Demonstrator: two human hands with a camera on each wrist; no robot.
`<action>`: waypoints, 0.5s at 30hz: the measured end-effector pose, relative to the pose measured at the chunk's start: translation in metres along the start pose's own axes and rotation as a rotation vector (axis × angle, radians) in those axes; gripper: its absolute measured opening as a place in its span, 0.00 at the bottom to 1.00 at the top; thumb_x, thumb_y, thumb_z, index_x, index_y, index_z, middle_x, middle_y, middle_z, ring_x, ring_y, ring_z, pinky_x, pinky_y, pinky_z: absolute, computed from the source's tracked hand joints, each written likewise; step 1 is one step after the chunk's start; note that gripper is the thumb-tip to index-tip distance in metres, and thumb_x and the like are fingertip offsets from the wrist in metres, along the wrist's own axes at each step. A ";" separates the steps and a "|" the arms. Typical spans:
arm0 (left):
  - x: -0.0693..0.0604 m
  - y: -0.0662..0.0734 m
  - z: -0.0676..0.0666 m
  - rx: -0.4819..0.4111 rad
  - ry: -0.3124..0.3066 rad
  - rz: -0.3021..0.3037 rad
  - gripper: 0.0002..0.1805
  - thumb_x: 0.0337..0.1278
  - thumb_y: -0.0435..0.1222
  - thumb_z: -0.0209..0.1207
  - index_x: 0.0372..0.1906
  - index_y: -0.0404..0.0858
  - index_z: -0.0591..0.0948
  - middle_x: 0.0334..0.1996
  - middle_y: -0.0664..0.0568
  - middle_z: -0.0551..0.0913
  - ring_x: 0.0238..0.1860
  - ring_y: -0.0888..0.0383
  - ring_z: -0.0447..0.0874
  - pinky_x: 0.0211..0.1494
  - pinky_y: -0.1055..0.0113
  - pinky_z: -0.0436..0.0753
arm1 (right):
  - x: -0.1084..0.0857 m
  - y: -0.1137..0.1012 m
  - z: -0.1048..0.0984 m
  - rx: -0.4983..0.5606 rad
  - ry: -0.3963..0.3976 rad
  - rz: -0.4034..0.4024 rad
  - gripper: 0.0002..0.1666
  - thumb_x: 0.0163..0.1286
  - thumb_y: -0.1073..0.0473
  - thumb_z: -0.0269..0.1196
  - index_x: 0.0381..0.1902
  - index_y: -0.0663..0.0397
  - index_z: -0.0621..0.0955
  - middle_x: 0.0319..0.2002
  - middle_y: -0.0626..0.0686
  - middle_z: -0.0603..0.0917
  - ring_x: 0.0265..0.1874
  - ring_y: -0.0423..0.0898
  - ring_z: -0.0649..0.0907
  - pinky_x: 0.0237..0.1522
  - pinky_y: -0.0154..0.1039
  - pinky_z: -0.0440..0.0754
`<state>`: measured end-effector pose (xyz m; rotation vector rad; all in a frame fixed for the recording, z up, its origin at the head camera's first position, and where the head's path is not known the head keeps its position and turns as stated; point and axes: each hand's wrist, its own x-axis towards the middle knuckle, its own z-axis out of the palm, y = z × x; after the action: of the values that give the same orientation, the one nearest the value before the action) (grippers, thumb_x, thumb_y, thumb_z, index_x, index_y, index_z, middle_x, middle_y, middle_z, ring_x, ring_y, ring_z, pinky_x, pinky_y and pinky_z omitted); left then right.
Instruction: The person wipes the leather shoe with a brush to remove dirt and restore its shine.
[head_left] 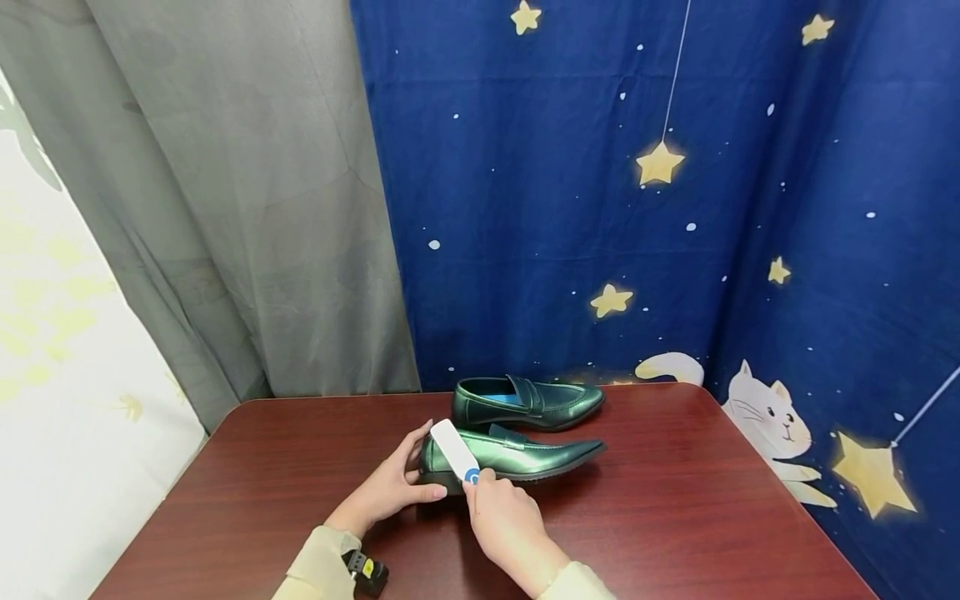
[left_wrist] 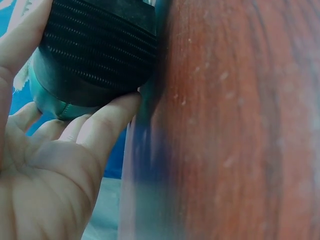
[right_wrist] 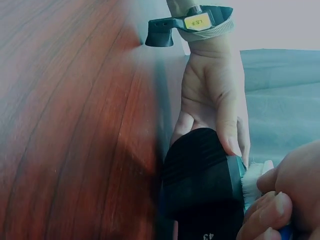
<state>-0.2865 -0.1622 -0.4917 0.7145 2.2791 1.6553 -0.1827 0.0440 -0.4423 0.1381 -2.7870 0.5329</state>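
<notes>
In the head view, a shiny green loafer (head_left: 517, 458) is tipped so that part of its sole faces me. My left hand (head_left: 390, 492) grips its heel end, thumb on the near side and fingers behind. The left wrist view shows the black ridged heel (left_wrist: 100, 50) between thumb and fingers. With my right hand (head_left: 510, 517) I hold a white-backed brush (head_left: 453, 450) by its blue-marked end. Its white bristles (right_wrist: 250, 185) touch the loafer's side near the heel in the right wrist view. Number 43 marks the sole (right_wrist: 205, 225).
Just behind stands a second green loafer (head_left: 566, 407), upright with its toe to the right. Both are on a reddish-brown wooden table (head_left: 675, 517). A grey curtain (head_left: 247, 208) and a blue star-patterned curtain (head_left: 540, 192) hang beyond the far edge.
</notes>
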 end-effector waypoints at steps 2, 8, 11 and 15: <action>0.000 0.000 0.000 -0.017 -0.009 -0.003 0.58 0.52 0.38 0.75 0.81 0.49 0.49 0.79 0.39 0.55 0.73 0.43 0.67 0.66 0.62 0.78 | -0.001 0.002 -0.003 0.002 -0.001 -0.001 0.20 0.75 0.48 0.60 0.26 0.54 0.72 0.17 0.55 0.77 0.17 0.53 0.81 0.16 0.46 0.71; 0.000 0.002 0.000 -0.042 -0.024 -0.009 0.58 0.54 0.37 0.74 0.82 0.48 0.47 0.79 0.38 0.55 0.71 0.43 0.70 0.60 0.72 0.80 | -0.001 0.008 -0.010 0.022 -0.032 0.018 0.20 0.75 0.49 0.60 0.27 0.55 0.72 0.18 0.56 0.76 0.18 0.54 0.81 0.17 0.47 0.72; 0.000 0.002 0.000 -0.039 -0.024 -0.013 0.58 0.54 0.37 0.74 0.82 0.48 0.47 0.79 0.38 0.55 0.72 0.43 0.70 0.61 0.70 0.80 | -0.001 0.012 -0.011 0.036 -0.049 0.026 0.20 0.75 0.49 0.60 0.27 0.55 0.73 0.18 0.56 0.77 0.18 0.55 0.81 0.17 0.48 0.72; 0.000 0.003 0.000 -0.026 -0.022 -0.022 0.58 0.54 0.38 0.74 0.81 0.49 0.48 0.79 0.38 0.55 0.73 0.44 0.68 0.64 0.67 0.78 | 0.000 0.017 -0.013 0.043 -0.067 0.041 0.20 0.75 0.49 0.60 0.28 0.55 0.74 0.19 0.56 0.77 0.19 0.55 0.82 0.18 0.49 0.73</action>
<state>-0.2860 -0.1618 -0.4890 0.6963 2.2387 1.6557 -0.1814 0.0649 -0.4366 0.1104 -2.8501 0.6092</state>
